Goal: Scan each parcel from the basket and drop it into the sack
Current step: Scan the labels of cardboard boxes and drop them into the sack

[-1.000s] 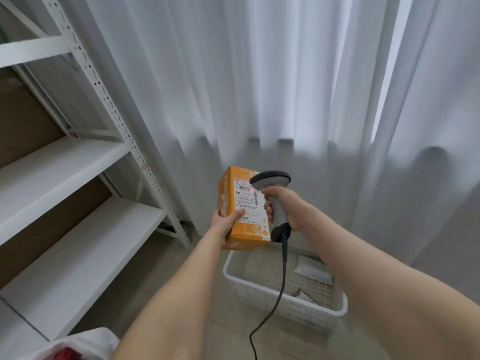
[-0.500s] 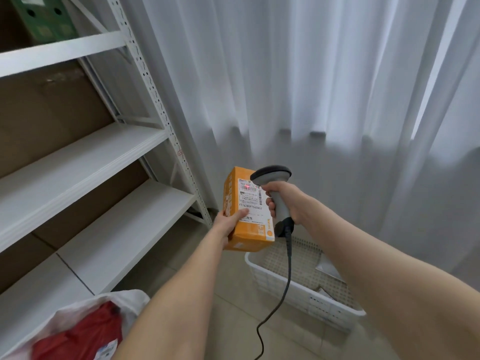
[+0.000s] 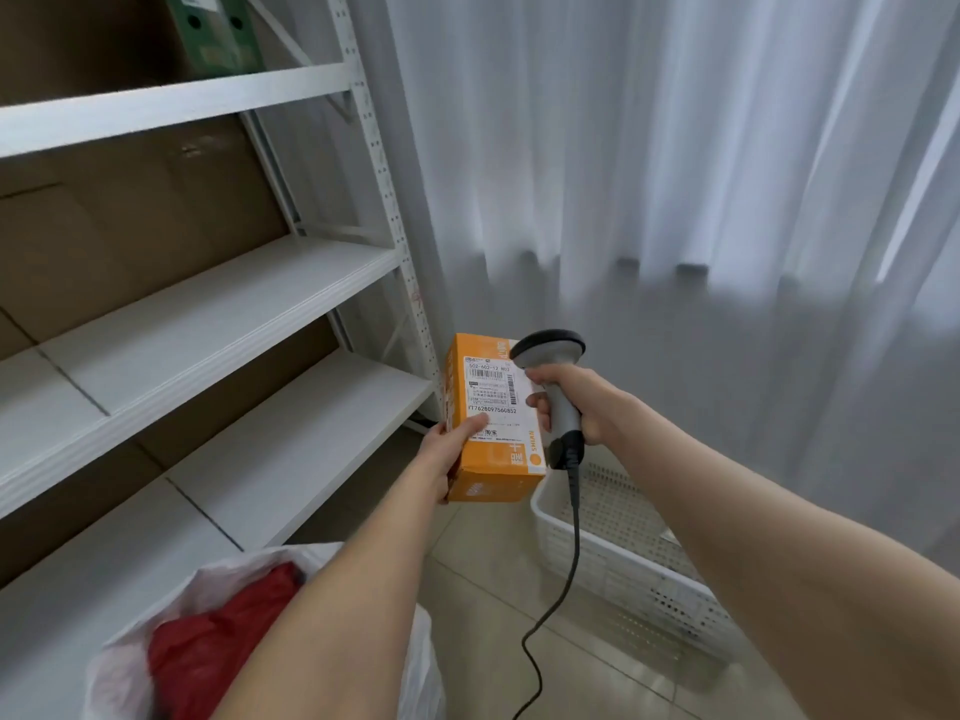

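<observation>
My left hand [image 3: 447,454] grips an orange parcel box [image 3: 493,459] from its lower left, thumb lying across the white shipping label. My right hand [image 3: 576,402] holds a grey handheld scanner [image 3: 553,379] by its handle, with the dark scanner head over the label's upper right corner. The scanner's black cable hangs down toward the floor. A white perforated basket [image 3: 623,558] stands on the floor below and right of the box. A white sack [image 3: 135,646] with a red item inside sits open at the bottom left, partly covered by my left forearm.
White metal shelving [image 3: 218,314] with brown cardboard backing fills the left side; green binders [image 3: 218,39] stand on the top shelf. White curtains [image 3: 675,200] hang behind. The floor between sack and basket is tiled.
The view has swung left and down, so the sack shows more and the basket has slid right. The red scan light on the label is gone. Both hands keep their holds.
</observation>
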